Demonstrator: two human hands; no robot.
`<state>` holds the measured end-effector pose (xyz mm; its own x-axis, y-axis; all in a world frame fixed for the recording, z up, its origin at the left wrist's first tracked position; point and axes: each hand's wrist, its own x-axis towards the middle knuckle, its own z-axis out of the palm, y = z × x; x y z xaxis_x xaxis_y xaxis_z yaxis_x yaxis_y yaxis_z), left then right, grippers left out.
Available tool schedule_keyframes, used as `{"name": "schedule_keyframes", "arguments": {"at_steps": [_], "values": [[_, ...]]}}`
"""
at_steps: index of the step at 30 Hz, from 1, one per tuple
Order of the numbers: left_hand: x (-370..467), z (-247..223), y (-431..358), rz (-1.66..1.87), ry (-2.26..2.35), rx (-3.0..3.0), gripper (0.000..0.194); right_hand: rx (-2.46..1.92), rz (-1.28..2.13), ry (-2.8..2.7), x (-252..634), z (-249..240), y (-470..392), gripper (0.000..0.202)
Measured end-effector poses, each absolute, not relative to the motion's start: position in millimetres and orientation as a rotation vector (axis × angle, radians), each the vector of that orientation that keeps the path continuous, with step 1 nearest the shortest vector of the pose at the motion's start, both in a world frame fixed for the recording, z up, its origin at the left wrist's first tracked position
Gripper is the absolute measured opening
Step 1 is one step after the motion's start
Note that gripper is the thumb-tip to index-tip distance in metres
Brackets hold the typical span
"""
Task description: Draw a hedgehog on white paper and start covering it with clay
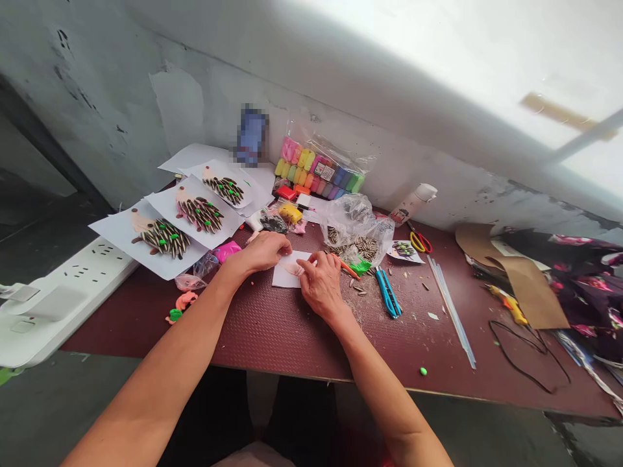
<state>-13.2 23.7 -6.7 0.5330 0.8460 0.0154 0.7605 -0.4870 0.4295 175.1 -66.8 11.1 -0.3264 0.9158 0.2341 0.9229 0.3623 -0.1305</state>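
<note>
Card [283, 280] lies flat on tabletop [272, 327], left hand [270, 250] curled at one edge, right hand [321, 283] bent over another (cannot tell if either grips); light, even pressure should suit pale patch [291, 267].

No words or numbers can be read. Measured from the view's centre, at twelve o'clock, a white label [324, 170] with a square black code is on the multicoloured modelling-clay pack [292, 170]. At four o'clock, pale lettering on the blue utility knife [388, 294] is too small to make out.
</note>
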Motion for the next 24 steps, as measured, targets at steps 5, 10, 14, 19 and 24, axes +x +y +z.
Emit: {"name": "schedule_keyframes", "arguments": {"at_steps": [5,10,14,19,24], "values": [[-13.4,-5.3,23.4,0.324,1.306,2.413,0.033,-1.555,-0.025,-2.445,172.3,8.0,-71.2,0.028],[-12.5,-2.3,22.1,0.292,1.319,2.405,0.035,-1.553,-0.038,-2.508,166.5,8.1,-73.7,0.027],[-12.2,-1.8,21.9,0.294,1.321,2.403,0.034,-1.548,-0.045,-2.501,169.0,8.4,-71.9,0.028],[-12.6,-3.0,22.1,0.287,1.322,2.414,0.035,-1.578,-0.045,-2.430,174.6,8.3,-70.4,0.028],[-12.9,-3.9,22.3,0.302,1.316,2.393,0.034,-1.502,-0.048,-2.522,170.3,8.2,-74.1,0.024]]}}
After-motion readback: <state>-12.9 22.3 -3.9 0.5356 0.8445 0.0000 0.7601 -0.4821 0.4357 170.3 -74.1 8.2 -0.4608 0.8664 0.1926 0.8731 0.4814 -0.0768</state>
